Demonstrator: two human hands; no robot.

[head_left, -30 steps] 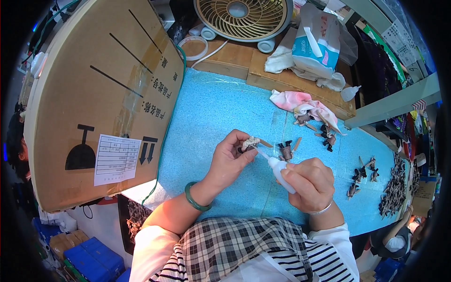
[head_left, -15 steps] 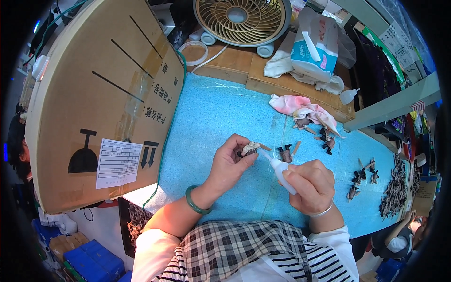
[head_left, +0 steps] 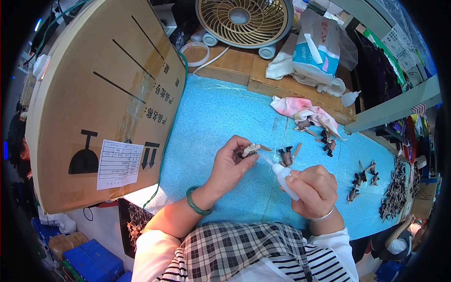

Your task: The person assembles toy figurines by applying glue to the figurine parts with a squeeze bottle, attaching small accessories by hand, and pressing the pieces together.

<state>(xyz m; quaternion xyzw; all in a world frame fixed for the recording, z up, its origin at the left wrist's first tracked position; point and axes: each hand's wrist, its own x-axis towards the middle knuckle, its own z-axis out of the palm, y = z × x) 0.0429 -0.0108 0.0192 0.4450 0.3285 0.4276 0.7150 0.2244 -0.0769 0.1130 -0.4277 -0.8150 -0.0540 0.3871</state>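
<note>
My left hand (head_left: 231, 162) pinches a small figurine (head_left: 250, 149), pale on top and dark below, over the blue work mat (head_left: 202, 113). A thin brown stick-like part juts from the figurine's right side. In my right hand (head_left: 314, 190) is a white squeeze bottle (head_left: 283, 176), fingers wrapped round it. The bottle tilts up and left, its narrow clear nozzle tip at or very near the figurine; whether they touch I cannot tell. Just beyond the bottle lies another small figurine (head_left: 286, 157) with a brown stick. Several more lie beside a pink and white cloth (head_left: 305, 109).
A large cardboard box (head_left: 94, 61) stands on the left. Along the back are a fan (head_left: 239, 16), a tissue pack (head_left: 324, 58) and a wooden ledge (head_left: 263, 80). A heap of small dark parts (head_left: 394, 192) covers the right end. A metal post (head_left: 399, 103) slants there.
The whole view has shifted slightly. My right hand and the bottle have moved a little down and right; my left hand still holds the figurine in nearly the same place.
</note>
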